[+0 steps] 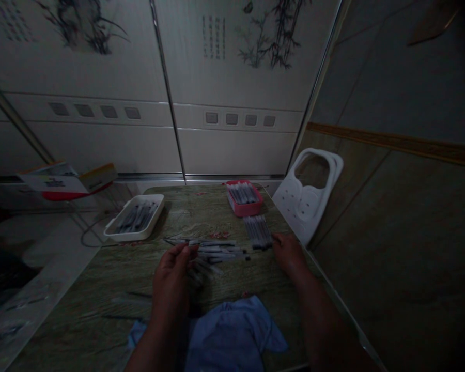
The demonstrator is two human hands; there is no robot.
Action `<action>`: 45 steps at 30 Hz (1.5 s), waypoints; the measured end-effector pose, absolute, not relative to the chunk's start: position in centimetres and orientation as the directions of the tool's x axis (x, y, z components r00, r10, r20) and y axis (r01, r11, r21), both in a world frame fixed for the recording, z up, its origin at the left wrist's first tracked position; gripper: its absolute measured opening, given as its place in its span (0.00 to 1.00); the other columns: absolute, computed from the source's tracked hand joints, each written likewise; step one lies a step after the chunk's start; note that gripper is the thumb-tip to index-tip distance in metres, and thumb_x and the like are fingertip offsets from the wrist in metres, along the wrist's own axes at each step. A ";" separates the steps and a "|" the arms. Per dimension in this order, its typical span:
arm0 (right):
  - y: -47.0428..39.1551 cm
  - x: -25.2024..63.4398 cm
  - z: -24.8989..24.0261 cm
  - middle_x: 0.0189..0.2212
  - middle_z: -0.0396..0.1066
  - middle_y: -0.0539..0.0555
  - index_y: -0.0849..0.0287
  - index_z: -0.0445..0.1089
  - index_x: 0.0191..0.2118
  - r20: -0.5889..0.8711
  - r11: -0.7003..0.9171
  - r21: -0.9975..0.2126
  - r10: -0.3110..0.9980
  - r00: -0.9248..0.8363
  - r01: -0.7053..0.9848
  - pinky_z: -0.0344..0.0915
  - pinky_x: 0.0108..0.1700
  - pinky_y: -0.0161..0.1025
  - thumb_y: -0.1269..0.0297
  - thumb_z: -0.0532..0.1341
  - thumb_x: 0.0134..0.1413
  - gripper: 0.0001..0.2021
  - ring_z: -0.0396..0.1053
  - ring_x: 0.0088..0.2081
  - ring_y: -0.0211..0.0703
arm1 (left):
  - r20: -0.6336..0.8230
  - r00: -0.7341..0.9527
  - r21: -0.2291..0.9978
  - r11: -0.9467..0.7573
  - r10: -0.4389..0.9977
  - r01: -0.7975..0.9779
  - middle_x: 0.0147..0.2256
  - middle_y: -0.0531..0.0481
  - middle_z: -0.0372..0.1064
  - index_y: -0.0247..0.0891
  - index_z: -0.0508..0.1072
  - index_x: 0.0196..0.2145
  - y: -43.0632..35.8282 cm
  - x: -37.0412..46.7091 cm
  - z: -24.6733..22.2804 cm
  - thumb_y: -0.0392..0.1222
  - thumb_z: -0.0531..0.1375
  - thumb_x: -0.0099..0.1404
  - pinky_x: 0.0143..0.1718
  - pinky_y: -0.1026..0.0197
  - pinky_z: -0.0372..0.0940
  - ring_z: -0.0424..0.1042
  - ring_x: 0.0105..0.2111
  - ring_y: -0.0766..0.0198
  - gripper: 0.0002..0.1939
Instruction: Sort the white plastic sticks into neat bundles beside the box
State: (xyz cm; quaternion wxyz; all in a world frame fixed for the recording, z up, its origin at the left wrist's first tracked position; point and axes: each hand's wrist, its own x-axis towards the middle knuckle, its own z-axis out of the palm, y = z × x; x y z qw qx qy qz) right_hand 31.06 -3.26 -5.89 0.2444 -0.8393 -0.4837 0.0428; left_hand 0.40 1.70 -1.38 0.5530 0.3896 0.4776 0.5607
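Several pens with clear barrels lie in a loose pile on the wood-patterned table. My left hand is at the left end of this pile, its thumb and fingertips pinched on a pen that reaches left past them. To the right, a neat row of pens lies side by side with dark ends toward me. My right hand touches the row's lower right edge with its fingers bent together; what they pinch is too dark to tell. A pink basket filled with pens stands just behind the row.
A white tray of pens stands at the back left. Blue cloth lies at the near edge. A folded white stool leans beyond the right edge, and a red stool with a printed box is at left.
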 end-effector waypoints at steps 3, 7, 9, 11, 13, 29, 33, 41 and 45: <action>-3.3 30.7 -5.3 0.48 0.74 0.60 0.56 0.74 0.53 0.182 -0.408 -0.469 0.823 0.538 0.783 0.63 0.52 0.41 0.67 0.55 0.62 0.17 0.70 0.51 0.49 | -0.077 -0.128 0.965 0.041 0.989 -0.259 0.43 0.43 0.78 0.39 0.74 0.47 1.8 0.2 -1.3 0.52 0.66 0.60 0.45 0.55 0.66 0.75 0.44 0.56 0.21; -3.4 29.1 -3.8 0.46 0.74 0.58 0.56 0.75 0.50 0.238 -0.320 -0.524 0.834 0.497 0.789 0.63 0.50 0.40 0.66 0.56 0.62 0.15 0.70 0.48 0.47 | -0.074 -0.187 0.958 0.018 0.980 -0.285 0.42 0.45 0.78 0.39 0.73 0.46 2.1 -0.3 -1.3 0.52 0.66 0.60 0.43 0.56 0.65 0.75 0.43 0.58 0.20; -3.6 27.5 -3.0 0.45 0.73 0.57 0.56 0.75 0.48 0.250 -0.242 -0.541 0.868 0.429 0.805 0.63 0.49 0.39 0.65 0.56 0.62 0.13 0.70 0.46 0.46 | -0.072 -0.211 0.950 0.003 0.975 -0.313 0.42 0.46 0.77 0.40 0.73 0.46 2.3 -0.6 -1.4 0.51 0.66 0.59 0.42 0.57 0.65 0.74 0.42 0.59 0.20; -3.8 25.6 -2.2 0.43 0.73 0.56 0.56 0.75 0.46 0.225 -0.163 -0.544 0.917 0.330 0.823 0.63 0.48 0.37 0.65 0.57 0.62 0.11 0.70 0.45 0.45 | -0.067 -0.235 0.942 -0.016 0.970 -0.336 0.42 0.46 0.77 0.41 0.72 0.46 2.5 -0.9 -1.4 0.51 0.67 0.59 0.41 0.58 0.65 0.74 0.42 0.60 0.20; -4.0 23.5 -1.5 0.41 0.73 0.55 0.55 0.75 0.44 0.207 -0.092 -0.512 0.952 0.227 0.854 0.63 0.48 0.37 0.65 0.58 0.61 0.10 0.70 0.44 0.45 | -0.060 -0.267 0.939 -0.037 0.962 -0.343 0.42 0.47 0.77 0.41 0.72 0.46 2.7 -1.2 -1.5 0.50 0.67 0.58 0.41 0.59 0.65 0.74 0.41 0.60 0.20; -4.4 19.8 -2.1 0.42 0.70 0.57 0.54 0.75 0.42 0.199 -0.025 -0.353 0.975 0.101 0.935 0.64 0.48 0.41 0.65 0.62 0.61 0.06 0.68 0.47 0.49 | -0.078 -0.266 0.959 -0.001 0.961 -0.283 0.43 0.46 0.77 0.41 0.71 0.47 2.7 -1.0 -1.8 0.50 0.66 0.59 0.40 0.58 0.65 0.75 0.43 0.58 0.21; -4.3 19.7 -2.1 0.41 0.70 0.56 0.55 0.74 0.40 0.219 0.016 -0.427 0.972 0.087 0.904 0.63 0.47 0.40 0.64 0.60 0.62 0.05 0.68 0.46 0.47 | -0.041 -0.243 0.979 -0.010 0.969 -0.206 0.44 0.45 0.77 0.41 0.72 0.48 2.3 -0.8 -1.3 0.51 0.65 0.60 0.43 0.56 0.65 0.74 0.44 0.56 0.21; -4.0 20.2 -2.3 0.38 0.72 0.52 0.56 0.74 0.39 0.276 0.184 -0.745 0.960 0.046 0.641 0.64 0.45 0.37 0.63 0.61 0.61 0.06 0.70 0.41 0.41 | 0.375 0.116 0.889 -0.393 0.920 0.237 0.46 0.43 0.77 0.50 0.81 0.42 1.1 0.3 -0.5 0.43 0.70 0.52 0.63 0.41 0.46 0.61 0.59 0.40 0.17; -3.9 20.2 -2.2 0.36 0.72 0.52 0.57 0.74 0.37 0.270 0.194 -0.817 0.961 0.062 0.543 0.65 0.43 0.36 0.60 0.60 0.61 0.08 0.70 0.39 0.41 | 0.399 0.192 0.827 -0.442 0.897 0.347 0.41 0.42 0.78 0.52 0.83 0.36 0.8 0.6 -0.2 0.42 0.69 0.52 0.62 0.37 0.39 0.62 0.56 0.37 0.12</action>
